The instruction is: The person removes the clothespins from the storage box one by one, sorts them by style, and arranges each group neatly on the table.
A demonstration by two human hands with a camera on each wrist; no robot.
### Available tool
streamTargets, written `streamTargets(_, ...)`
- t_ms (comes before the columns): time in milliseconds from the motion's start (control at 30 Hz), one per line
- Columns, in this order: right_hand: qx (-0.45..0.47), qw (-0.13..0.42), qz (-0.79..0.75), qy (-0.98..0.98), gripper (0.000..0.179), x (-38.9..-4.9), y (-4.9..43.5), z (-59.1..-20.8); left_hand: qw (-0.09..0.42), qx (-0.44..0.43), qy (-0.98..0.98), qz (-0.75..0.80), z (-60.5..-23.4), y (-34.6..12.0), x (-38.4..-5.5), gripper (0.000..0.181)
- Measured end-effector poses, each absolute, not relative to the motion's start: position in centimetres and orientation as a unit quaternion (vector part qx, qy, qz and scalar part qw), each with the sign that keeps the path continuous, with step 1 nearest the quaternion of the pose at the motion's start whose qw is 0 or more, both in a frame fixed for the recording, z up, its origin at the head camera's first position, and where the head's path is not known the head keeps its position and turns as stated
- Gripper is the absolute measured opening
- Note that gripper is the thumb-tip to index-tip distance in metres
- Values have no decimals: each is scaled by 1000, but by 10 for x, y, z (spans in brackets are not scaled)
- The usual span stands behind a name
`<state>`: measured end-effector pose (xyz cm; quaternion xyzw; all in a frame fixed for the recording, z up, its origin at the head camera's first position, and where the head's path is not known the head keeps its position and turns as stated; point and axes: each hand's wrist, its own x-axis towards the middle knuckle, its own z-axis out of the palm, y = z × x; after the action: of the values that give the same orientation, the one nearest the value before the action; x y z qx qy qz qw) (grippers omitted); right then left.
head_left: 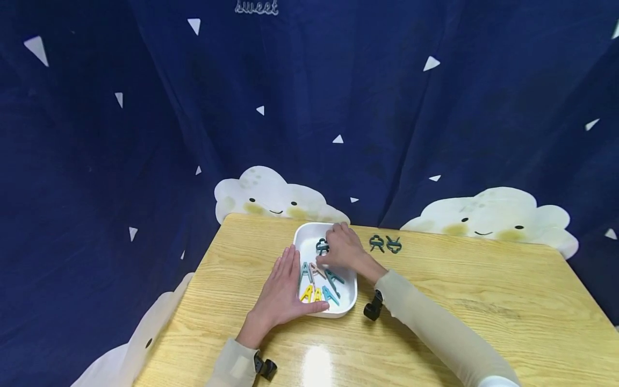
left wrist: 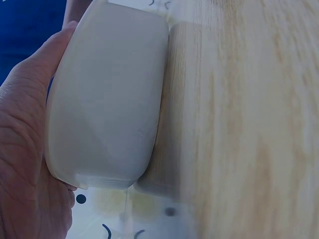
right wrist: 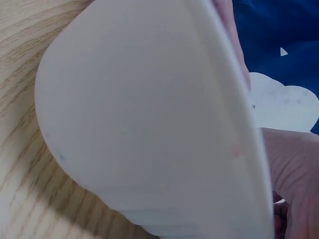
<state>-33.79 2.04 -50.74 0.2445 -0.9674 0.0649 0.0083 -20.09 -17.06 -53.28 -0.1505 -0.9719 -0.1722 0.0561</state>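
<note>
a dark blue curtain (head_left: 96, 188) with white triangles hangs at the far left and runs behind everything; a white cloud (head_left: 130, 344) shows low beside the table's left edge. the table (head_left: 483, 290) is pale, grained wood, with bright glare (head_left: 316, 368) near the front. the left hand (head_left: 282, 293) rests along the left side of a white tray (head_left: 352, 295), fingers straight and close together, thumb spread apart along the near rim. the tray stands toward the back of the table. in it lie two yellow clips (head_left: 309, 292), a pale teal clip (head_left: 304, 267), a pinkish clip (head_left: 318, 270), a dark green clip (head_left: 323, 247), a light blue clip (head_left: 329, 293) and a dark teal clip (head_left: 332, 277). the right hand (head_left: 344, 250) reaches over the tray from the right, fingers bent down; i cannot tell whether they are clamped on anything. right of it, two loose dark clips (head_left: 376, 242) lie side by side on the wood, and a smiling cloud (head_left: 493, 217) stands behind the table's back edge.
</note>
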Motion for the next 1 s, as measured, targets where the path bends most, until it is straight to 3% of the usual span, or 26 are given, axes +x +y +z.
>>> streamTargets(1000, 208, 57, 117, -969, 64, -337, 69, -461, 44, -143, -973, -177, -530, -169, -200, 148)
